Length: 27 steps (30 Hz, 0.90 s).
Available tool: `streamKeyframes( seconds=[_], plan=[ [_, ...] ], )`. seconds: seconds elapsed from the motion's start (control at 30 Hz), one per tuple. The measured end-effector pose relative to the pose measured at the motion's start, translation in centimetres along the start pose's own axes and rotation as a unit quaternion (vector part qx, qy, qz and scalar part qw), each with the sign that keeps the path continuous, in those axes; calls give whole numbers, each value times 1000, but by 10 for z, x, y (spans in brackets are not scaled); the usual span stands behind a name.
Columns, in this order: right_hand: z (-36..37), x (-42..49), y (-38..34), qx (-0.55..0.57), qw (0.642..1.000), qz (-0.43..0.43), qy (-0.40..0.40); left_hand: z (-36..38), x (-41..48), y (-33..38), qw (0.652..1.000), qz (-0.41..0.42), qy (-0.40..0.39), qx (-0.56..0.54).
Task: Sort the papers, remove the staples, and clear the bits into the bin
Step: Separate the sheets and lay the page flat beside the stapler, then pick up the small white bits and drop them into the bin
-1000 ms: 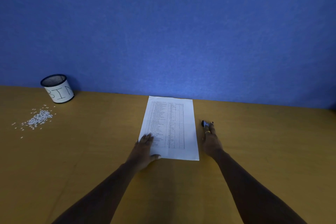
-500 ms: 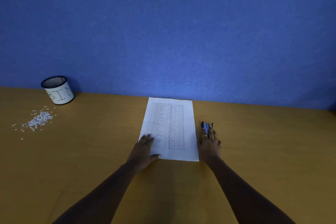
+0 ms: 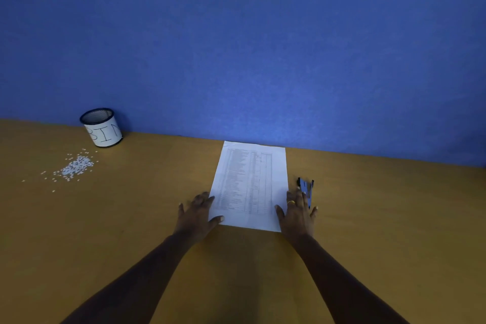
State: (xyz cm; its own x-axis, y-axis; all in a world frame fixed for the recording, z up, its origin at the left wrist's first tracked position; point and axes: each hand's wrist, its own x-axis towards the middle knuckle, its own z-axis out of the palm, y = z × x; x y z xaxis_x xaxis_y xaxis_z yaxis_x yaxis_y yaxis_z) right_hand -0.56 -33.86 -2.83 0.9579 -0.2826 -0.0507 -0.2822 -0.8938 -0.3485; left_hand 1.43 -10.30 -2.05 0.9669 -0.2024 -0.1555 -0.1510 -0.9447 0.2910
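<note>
1. Although stretched forward onto the staple remover (image 3: pixel 306 187) a second ago, now drawn back to the lower-right corner of the papers (image 3: pixel 249 181): right hand (image 3: pixel 297 214), palm down, fingers (image 3: pixel 298 196) straight and spread apart, gripping nothing, thumb on the sheet's edge.
2. Staple remover: lying on the table (image 3: pixel 394 218) right of centre, just beside the papers, partly behind the outer fingertips; touching them or not, cannot tell.
3. Left hand (image 3: pixel 196 214): unchanged, flat at the lower-left corner, fingers (image 3: pixel 203 197) straight and apart, thumb pressing the sheet.
4. Papers: flat at the centre of the frame, far edge against the blue wall (image 3: pixel 236 47), steadied at both near corners.
5. As a judgement: tool let go for now, so probably squaring or sorting the sheets before any staple work; no staple discernible at this size.
6. Not yet done: white bits (image 3: pixel 75 167) scattered at mid-left of the frame, near but outside the upright bin (image 3: pixel 101 127) by the wall.
</note>
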Motion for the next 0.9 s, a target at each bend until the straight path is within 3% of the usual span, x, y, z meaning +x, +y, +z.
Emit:
streamKeyframes(
  seconds=[0.4,0.9],
  plan=[
    [10,-2,-62,1,996,-80,-40,-24,-16,-69,997,-53,36,-35],
    [103,-16,-260,52,985,-151,-62,-86,-4,-291,994,-82,74,2]
  ],
)
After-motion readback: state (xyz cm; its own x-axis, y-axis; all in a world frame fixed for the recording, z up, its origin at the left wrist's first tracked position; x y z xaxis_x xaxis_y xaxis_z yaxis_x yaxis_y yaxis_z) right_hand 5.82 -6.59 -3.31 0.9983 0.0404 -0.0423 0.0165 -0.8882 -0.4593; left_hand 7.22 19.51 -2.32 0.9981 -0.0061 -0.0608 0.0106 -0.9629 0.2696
